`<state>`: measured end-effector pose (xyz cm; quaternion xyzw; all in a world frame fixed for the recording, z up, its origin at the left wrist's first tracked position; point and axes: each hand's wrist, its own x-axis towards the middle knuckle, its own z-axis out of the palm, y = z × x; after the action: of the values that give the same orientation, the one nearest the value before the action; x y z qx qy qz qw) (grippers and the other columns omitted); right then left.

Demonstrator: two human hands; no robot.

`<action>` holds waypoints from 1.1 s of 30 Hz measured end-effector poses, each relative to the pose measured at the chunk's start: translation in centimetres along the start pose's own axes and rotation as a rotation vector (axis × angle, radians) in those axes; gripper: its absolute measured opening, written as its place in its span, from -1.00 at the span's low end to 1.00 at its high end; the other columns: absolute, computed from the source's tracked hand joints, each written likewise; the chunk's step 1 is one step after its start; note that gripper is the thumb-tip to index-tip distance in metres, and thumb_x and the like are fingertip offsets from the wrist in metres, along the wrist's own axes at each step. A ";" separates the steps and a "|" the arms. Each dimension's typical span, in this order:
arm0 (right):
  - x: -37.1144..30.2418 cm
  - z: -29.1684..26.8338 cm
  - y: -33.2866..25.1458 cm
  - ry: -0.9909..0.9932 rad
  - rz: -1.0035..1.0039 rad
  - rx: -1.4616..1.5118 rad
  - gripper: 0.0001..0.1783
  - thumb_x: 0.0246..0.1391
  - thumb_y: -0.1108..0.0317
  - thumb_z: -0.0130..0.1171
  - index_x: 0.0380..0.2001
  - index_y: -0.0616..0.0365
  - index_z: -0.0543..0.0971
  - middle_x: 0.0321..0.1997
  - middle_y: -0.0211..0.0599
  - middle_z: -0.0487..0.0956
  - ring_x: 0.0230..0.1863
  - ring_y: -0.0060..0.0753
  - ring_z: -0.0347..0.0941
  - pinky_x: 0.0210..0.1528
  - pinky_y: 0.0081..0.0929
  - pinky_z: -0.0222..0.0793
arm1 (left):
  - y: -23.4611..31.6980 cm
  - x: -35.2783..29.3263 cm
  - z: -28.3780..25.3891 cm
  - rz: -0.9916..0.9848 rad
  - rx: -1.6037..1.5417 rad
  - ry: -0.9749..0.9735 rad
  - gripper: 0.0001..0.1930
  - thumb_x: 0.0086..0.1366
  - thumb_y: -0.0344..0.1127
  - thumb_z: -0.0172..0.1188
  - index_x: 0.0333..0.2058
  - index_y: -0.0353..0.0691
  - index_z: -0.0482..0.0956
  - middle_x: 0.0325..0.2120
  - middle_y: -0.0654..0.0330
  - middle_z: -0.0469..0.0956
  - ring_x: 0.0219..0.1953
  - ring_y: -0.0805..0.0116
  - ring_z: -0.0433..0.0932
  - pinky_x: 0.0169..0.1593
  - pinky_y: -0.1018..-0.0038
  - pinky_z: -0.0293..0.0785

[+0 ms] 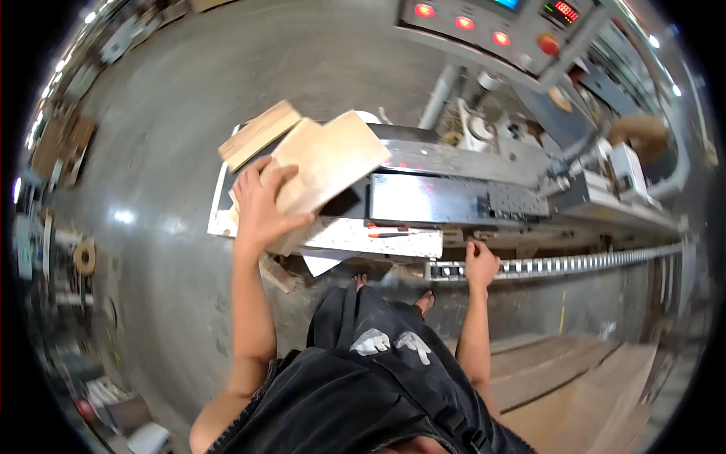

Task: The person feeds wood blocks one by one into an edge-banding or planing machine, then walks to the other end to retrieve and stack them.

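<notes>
My left hand (pixel 265 203) grips the near left side of a pale wooden board (pixel 336 155), its fingers spread over the top and its thumb along the near edge. Beyond that board, a thicker wood piece (pixel 261 135) lies at an angle on the left end of the machine table. My right hand (pixel 482 266) is closed beside the slatted grey track (pixel 544 266) along the machine's near side. Its curled fingers hide whatever they hold, if anything.
Red-and-black pen-like tools (pixel 389 233) lie on a speckled ledge (pixel 420 244). A metal machine bed (pixel 423 198) runs rightward under a control panel (pixel 484 30) with lit red buttons. Brown sheets (pixel 575 386) are stacked at lower right. A wood offcut (pixel 277 274) sits below the ledge.
</notes>
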<state>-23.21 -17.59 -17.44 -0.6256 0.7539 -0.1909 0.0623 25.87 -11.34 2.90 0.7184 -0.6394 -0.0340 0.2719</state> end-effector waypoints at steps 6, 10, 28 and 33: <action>0.5 0.3 0.0 -0.026 0.017 -0.034 -0.64 0.29 0.04 0.20 -0.13 0.04 0.79 -0.20 -0.12 0.78 -0.14 -0.01 0.68 0.10 -0.14 0.36 | 7.2 -1.2 10.9 0.375 -0.224 -0.186 -0.20 -0.24 0.07 0.65 0.09 0.10 0.68 0.30 -0.14 0.33 0.37 -0.23 0.25 0.41 -0.13 0.11; 0.4 0.2 0.1 0.007 -0.019 -0.049 -0.66 0.23 0.07 0.22 -0.19 0.07 0.78 -0.18 -0.12 0.78 -0.14 -0.02 0.68 0.07 -0.15 0.37 | 8.2 -0.4 20.0 0.433 -0.289 -0.263 -0.21 -0.22 0.08 0.65 0.09 0.11 0.67 0.31 -0.12 0.31 0.38 -0.24 0.19 0.42 -0.11 0.06; -1.6 2.3 -5.5 0.175 0.033 0.211 -0.44 0.08 0.27 0.46 0.12 0.23 0.56 0.25 0.05 0.53 0.28 0.19 0.41 0.32 0.06 0.29 | 13.8 4.8 27.6 0.451 -0.011 -0.488 -0.10 0.05 -0.02 0.58 0.40 0.10 0.45 0.52 -0.07 0.16 0.56 -0.17 0.04 0.56 -0.14 -0.03; -2.6 3.1 -10.6 0.083 -0.014 0.305 0.08 0.06 0.23 0.55 0.49 0.35 0.14 0.59 0.35 0.11 0.53 0.41 0.12 0.49 0.18 0.10 | 14.0 5.4 27.2 0.406 -0.009 -0.532 -0.08 0.03 -0.02 0.59 0.42 0.15 0.44 0.54 -0.02 0.13 0.59 -0.12 0.02 0.58 -0.14 -0.05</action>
<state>-11.88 -17.24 -16.82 -0.6055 0.7138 -0.3293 0.1239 3.45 -26.36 -12.48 0.5410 -0.8179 -0.1682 0.1001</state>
